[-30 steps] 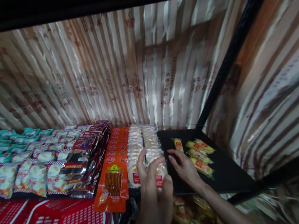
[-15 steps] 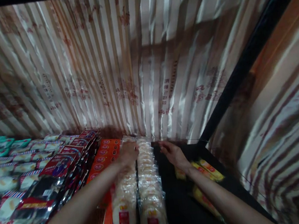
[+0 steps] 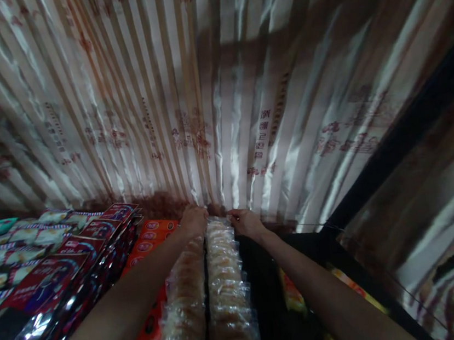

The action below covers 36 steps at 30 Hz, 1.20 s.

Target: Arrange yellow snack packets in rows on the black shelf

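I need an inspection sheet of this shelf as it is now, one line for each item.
Surface: black shelf, mostly covered.
Job's things: two rows of clear cracker packs, running to the back.
Clutter: orange packs, red packs, yellow packs.
Hands: left hand and right hand at the rows' far end; grip unclear.
Cables: nothing seen.
Surroundings: striped shiny sheet behind, black post on the right.

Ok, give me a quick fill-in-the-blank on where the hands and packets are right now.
Both hands reach to the ____ end of the rice cracker rows.
The left hand and right hand sit on either side of the ____ row.
Left of the crackers lie ____ packets.

Missing: far; right; orange
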Each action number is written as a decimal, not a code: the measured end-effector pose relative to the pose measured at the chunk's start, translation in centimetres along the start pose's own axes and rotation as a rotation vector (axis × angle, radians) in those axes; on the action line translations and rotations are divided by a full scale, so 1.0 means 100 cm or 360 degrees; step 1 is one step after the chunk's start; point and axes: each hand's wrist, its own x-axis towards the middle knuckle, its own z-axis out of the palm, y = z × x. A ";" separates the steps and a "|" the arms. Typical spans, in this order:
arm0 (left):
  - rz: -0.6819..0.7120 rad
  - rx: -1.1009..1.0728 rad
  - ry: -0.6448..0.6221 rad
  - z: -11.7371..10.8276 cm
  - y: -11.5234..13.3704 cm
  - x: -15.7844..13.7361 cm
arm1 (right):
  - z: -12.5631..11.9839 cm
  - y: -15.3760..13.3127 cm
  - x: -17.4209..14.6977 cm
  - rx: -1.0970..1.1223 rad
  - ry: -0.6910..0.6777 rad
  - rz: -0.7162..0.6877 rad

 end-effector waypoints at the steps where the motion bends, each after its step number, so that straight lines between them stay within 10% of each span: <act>1: -0.0012 0.0009 -0.0015 0.002 0.000 0.002 | 0.002 0.000 0.002 -0.0038 -0.0014 0.0036; 28: -0.0050 0.0001 0.0011 0.007 0.008 -0.004 | -0.002 -0.006 -0.005 0.0276 0.0135 -0.0004; 36: -0.0139 -0.0002 0.0097 0.005 0.011 -0.010 | 0.000 -0.009 -0.014 0.0454 -0.0194 -0.0095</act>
